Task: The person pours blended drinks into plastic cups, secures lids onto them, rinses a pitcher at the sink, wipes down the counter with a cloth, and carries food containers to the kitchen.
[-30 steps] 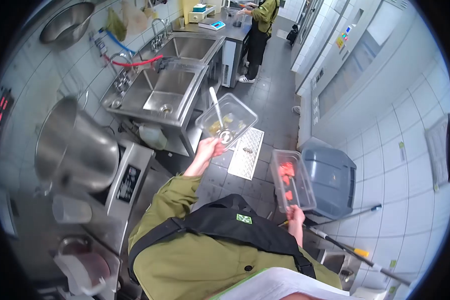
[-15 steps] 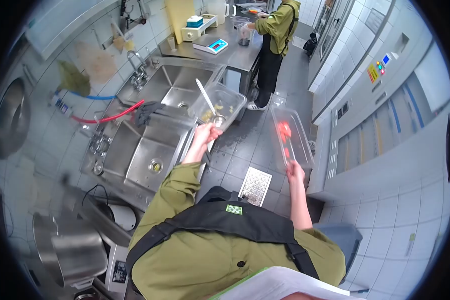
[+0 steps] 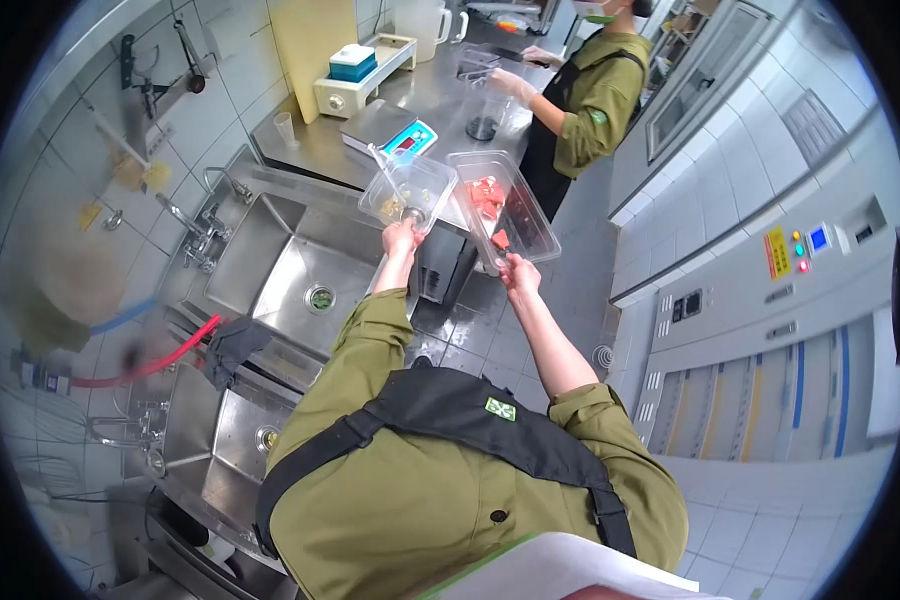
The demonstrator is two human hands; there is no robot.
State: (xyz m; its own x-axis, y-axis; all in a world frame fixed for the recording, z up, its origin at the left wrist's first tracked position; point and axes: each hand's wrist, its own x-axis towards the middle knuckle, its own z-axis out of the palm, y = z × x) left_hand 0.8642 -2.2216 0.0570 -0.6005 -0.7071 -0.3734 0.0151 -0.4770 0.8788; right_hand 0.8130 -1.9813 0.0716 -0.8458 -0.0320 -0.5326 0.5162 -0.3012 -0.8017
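My left hand (image 3: 402,241) grips the near edge of a clear plastic container (image 3: 435,185) holding some pale yellowish pieces. A spoon (image 3: 386,166) with a light handle leans in it. In my right hand (image 3: 519,276) is the near end of a longer clear container (image 3: 532,215), with red pieces (image 3: 486,196) inside. The two containers are side by side, close together, near the corner of the steel counter (image 3: 320,165). Just beyond them lies a digital scale (image 3: 390,132).
Two steel sinks (image 3: 295,262) run along the left, with a red hose (image 3: 150,375) and a dark cloth (image 3: 235,350). A co-worker (image 3: 600,100) stands at the counter ahead, gloved hands at a clear jug (image 3: 486,112). A large cabinet (image 3: 750,300) lines the right side.
The view has moved forward past the sinks to the counter and co-worker. Both containers have come closer together, the red pieces' container swinging left.
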